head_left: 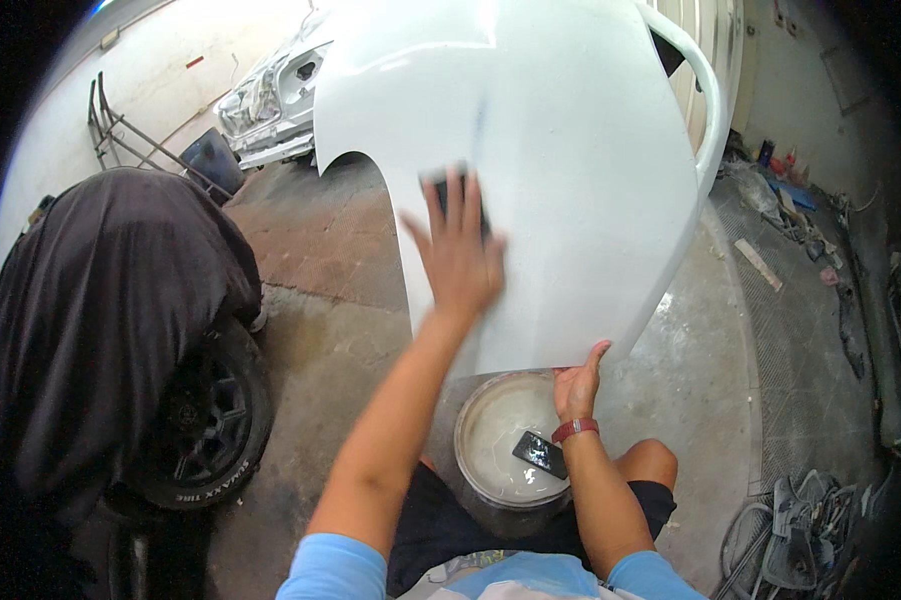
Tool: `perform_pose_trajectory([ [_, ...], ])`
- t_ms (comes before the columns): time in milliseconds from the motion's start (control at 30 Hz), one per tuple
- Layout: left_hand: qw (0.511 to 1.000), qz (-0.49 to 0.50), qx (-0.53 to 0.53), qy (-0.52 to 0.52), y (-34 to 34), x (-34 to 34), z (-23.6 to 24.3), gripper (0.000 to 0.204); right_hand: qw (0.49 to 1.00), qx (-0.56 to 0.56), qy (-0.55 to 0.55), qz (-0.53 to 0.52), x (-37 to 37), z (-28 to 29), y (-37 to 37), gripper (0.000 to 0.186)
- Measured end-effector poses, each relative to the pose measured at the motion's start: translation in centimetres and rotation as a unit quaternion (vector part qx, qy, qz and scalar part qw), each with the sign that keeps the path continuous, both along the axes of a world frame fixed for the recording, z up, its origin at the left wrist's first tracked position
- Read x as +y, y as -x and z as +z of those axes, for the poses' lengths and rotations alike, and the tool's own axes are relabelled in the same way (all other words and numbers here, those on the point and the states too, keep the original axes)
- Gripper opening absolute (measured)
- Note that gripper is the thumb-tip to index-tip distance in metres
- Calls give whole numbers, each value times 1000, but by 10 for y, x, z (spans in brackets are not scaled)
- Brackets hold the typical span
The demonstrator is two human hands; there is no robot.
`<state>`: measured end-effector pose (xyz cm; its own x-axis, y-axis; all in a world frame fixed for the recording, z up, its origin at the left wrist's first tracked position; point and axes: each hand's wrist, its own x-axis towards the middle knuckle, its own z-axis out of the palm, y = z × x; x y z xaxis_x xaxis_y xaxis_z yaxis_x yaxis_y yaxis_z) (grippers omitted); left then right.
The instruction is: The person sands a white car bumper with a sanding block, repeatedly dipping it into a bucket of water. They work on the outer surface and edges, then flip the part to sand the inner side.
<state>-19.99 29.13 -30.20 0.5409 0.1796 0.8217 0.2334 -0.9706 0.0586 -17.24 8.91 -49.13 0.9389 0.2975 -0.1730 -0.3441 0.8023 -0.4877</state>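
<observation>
A large white car door panel (570, 200) stands in front of me, with a curved cut-out on its left side and a window frame at right. My left hand (460, 250), slightly blurred, presses a dark sanding pad (440, 188) flat on the panel, fingers spread over it. A faint dark streak runs above the pad. At the panel's bottom edge, my right hand (576, 388) grips it from below, thumb up beside the edge. Between my knees is a bucket (460, 440) of cloudy water; a glossy black rectangular piece (540, 454) lies in it, near my right wrist.
On the left, a dark cloth (120, 270) drapes over something beside a tire (205, 420). A stripped car body (275, 105) and a metal frame (120, 130) stand behind. Scraps and plastic (770, 195) lie along the right wall; tangled parts (795, 535) are at lower right.
</observation>
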Motion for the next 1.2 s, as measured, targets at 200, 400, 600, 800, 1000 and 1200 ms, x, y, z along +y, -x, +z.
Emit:
perform_pose_trajectory([
  [200,975,-81,-179,-100,-67,9,127,69,1000,9,24,0,-4,0,3,93],
  [400,968,-146,118,-166,30,-23,-37,74,1000,-14,21,2,-2,-4,-1,94],
  [600,961,-90,-132,-224,-99,22,165,62,1000,-14,9,-6,-2,-6,2,92],
  [800,957,-193,108,-187,-49,-86,83,70,1000,-14,-25,4,-5,-7,7,90],
  [1000,931,-197,212,-224,-29,-77,50,72,999,-36,-22,-10,-1,-10,6,92],
  [1200,960,-180,-73,-203,-126,-96,164,72,1000,-12,-14,2,-6,-6,15,86],
])
